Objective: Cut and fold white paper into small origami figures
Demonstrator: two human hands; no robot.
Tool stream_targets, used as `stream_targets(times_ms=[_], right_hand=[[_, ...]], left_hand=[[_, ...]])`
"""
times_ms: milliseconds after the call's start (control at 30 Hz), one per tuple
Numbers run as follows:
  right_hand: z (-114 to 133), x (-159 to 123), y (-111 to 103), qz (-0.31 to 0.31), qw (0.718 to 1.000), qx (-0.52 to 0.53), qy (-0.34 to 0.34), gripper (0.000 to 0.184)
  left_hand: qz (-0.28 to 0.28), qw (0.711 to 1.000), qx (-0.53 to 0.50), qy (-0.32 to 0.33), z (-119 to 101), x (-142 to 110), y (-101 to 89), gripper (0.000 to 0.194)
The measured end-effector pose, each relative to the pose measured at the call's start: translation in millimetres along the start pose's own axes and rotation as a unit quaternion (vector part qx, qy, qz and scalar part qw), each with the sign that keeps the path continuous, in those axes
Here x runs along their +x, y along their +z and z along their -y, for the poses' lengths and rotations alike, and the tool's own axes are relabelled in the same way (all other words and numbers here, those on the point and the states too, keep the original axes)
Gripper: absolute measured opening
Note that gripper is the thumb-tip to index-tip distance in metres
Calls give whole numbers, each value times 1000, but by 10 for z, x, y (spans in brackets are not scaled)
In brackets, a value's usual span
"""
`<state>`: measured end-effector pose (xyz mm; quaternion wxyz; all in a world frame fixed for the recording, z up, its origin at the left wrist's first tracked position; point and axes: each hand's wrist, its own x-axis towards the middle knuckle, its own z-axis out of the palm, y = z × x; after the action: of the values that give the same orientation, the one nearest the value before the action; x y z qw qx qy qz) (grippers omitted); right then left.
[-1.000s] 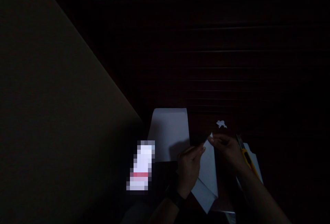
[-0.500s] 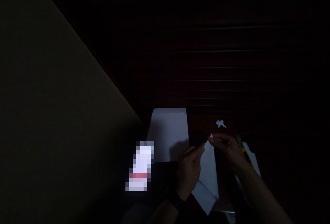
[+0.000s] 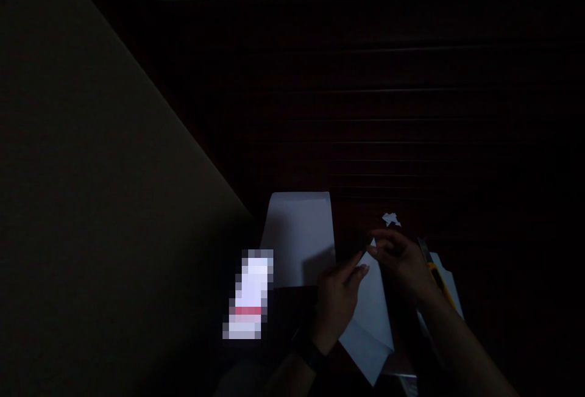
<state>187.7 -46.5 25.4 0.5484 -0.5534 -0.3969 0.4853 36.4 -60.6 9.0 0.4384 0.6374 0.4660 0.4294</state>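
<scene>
A sheet of white paper [image 3: 369, 311], folded to a narrow point at its far end, lies between my two hands. My left hand [image 3: 339, 299] pinches its left edge between thumb and fingers, below the tip. At the pointed tip, my right hand [image 3: 401, 263] is closed with thumb and fingertips on the paper. A crease crosses the sheet near its lower corner, which points toward me. A dark band circles my left wrist.
A larger white sheet [image 3: 299, 235] lies at the left, beside a bright pixelated screen [image 3: 249, 293]. A small folded paper piece [image 3: 390, 219] sits beyond my right hand. A yellow utility knife [image 3: 442, 284] rests on white paper [image 3: 452, 287] at the right. A wall [image 3: 114, 202] rises at the left.
My right fingers have shifted slightly at the paper's tip, and my left thumb now lies over the paper. The lower end of the folded sheet has swung a little to the right.
</scene>
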Motion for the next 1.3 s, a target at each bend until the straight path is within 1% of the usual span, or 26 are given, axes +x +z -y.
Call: stream_targets(times_ms=[133,233,300,433,500,567,633,733,867,967,1067,1167,1300], right_hand=[[-5,-10,2,12,1000,-13,-6,32],[-5,-12,-3,19,1000,-15,-2,32],[-1,-17,-6,20,999,-25,-4,33],[-11,-44,32,45,998,-47,-2,42],[-39,-66,84,38,997,-60,-8,43],[-77,-96,152,10,995,-92,-31,41],[-111,-133,221,-9,989,-132,-65,35],[-125,-195,295,-4,979,-179,-99,30],[-93,-239,319,12,966,-231,-114,31],[-85,-237,311,5,959,-256,-125,30],[-98,-233,314,-9,954,-272,-130,29],[-109,-235,326,-17,952,-277,-131,29],[-103,-199,285,-10,963,-244,-115,27]], left_hand=[[-9,998,-48,-26,19,15,12,30],[-8,998,-56,-39,15,9,12,26],[-8,997,-59,-49,11,2,14,26],[-24,993,-90,-72,24,3,18,26],[-31,990,-109,-79,35,16,13,27],[-42,988,-123,-83,43,32,3,27],[-56,986,-133,-84,47,45,-8,28],[-63,984,-145,-83,56,53,-13,29],[-63,986,-133,-81,75,43,-3,28],[-55,988,-124,-73,71,38,3,28],[-38,991,-113,-61,42,38,1,29],[-38,993,-97,-48,22,41,-6,29],[-47,994,-84,-47,39,50,-26,27]])
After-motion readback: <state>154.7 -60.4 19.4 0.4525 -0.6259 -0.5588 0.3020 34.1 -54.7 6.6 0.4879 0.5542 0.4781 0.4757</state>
